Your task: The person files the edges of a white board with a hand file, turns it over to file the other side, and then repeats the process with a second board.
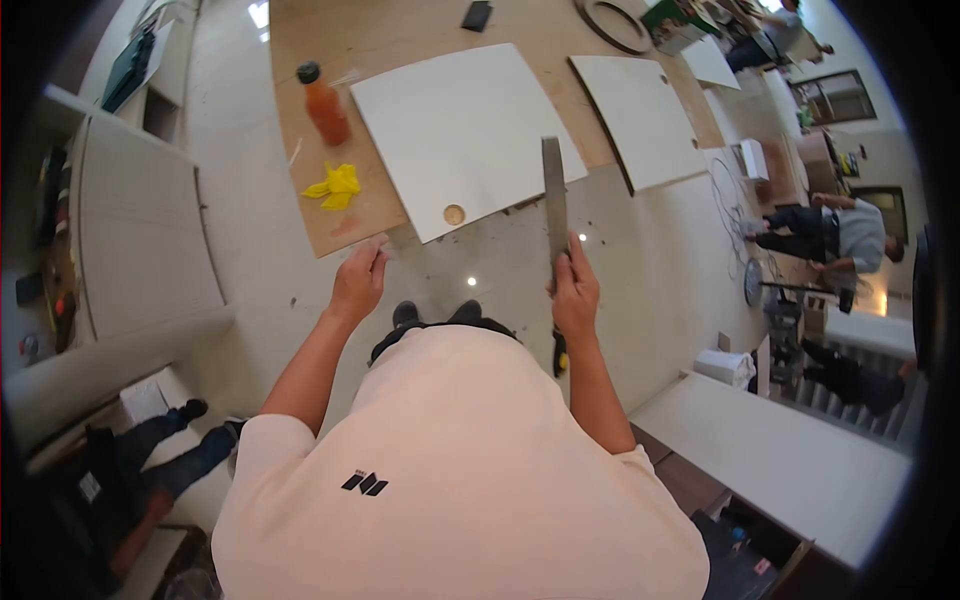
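Note:
My right hand [575,295] is closed around a long flat metal file [554,190], which points up and away from me. Below that hand shows a black and yellow handle end [559,355]. My left hand [358,283] is closed in a pinch near the board's front left corner; something pale and thin shows at its fingertips, too small to name. In front of both hands a white board [460,125] with a round hole [454,215] near its front edge lies on the wooden table [315,225].
On the table's left stand a bottle of orange-red liquid [326,110] and a crumpled yellow cloth [334,187]. A second white board [640,120] lies to the right. People are at the right [850,235] and lower left [150,470]. Cables [728,215] trail on the floor.

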Demonstrator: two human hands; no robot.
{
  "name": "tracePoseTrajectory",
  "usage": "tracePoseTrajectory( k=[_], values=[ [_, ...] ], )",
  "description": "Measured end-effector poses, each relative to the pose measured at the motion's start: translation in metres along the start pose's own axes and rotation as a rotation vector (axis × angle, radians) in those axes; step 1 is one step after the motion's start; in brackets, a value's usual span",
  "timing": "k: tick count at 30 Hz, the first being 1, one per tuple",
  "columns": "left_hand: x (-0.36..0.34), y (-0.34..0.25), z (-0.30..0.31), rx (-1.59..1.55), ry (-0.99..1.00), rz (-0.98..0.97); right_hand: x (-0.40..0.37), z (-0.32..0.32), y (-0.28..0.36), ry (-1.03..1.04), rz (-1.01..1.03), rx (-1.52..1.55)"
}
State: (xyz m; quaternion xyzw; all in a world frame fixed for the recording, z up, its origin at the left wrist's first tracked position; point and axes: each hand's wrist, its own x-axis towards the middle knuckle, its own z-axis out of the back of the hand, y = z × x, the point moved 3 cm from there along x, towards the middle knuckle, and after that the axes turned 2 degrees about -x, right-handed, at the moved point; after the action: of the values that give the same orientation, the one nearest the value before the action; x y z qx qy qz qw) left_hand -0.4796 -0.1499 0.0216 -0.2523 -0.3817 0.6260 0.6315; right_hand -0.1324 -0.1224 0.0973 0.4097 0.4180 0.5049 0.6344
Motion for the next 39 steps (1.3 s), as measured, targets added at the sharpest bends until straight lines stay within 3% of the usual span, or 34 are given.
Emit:
tracePoseTrajectory(
  k=[3,6,9,10,14,17,19,20,23,26,34,39],
  values=[
    [0.018,-0.051,-0.009,-0.297,0.074,0.025,0.016,-0.027,0.032,0.006,0.051,0.092],
    [0.044,-0.094,-0.031,-0.335,0.207,-0.180,0.036,-0.059,0.043,0.158,0.015,0.180],
    [0.059,-0.114,-0.062,-0.486,0.221,-0.123,0.053,-0.089,0.039,0.274,0.001,0.277],
    [0.061,-0.116,-0.067,-0.615,0.254,0.092,0.057,-0.096,0.046,0.295,-0.033,0.352],
    [0.077,-0.117,-0.086,-0.566,0.060,0.160,0.086,-0.094,0.045,0.423,-0.124,0.485],
    [0.082,-0.125,-0.108,-0.469,-0.112,0.164,0.120,-0.068,0.027,0.649,0.074,0.329],
    [0.074,-0.131,-0.120,-0.319,-0.104,0.331,0.156,-0.022,0.015,0.591,0.400,-0.200],
    [0.066,-0.134,-0.122,-0.242,-0.102,0.418,0.175,0.003,0.007,0.537,0.462,-0.312],
    [0.036,-0.130,-0.146,-0.226,-0.210,0.405,0.230,0.055,-0.022,0.402,0.664,-0.709],
    [0.015,-0.139,-0.160,-0.221,-0.292,0.523,0.246,0.064,-0.050,0.545,0.715,-0.831],
    [-0.046,-0.152,-0.178,-0.151,-0.619,0.693,0.232,0.041,-0.061,0.504,0.822,-0.834],
    [-0.070,-0.136,-0.188,-0.065,-0.767,0.736,0.246,0.033,-0.046,0.669,0.684,-0.862]
  ],
)
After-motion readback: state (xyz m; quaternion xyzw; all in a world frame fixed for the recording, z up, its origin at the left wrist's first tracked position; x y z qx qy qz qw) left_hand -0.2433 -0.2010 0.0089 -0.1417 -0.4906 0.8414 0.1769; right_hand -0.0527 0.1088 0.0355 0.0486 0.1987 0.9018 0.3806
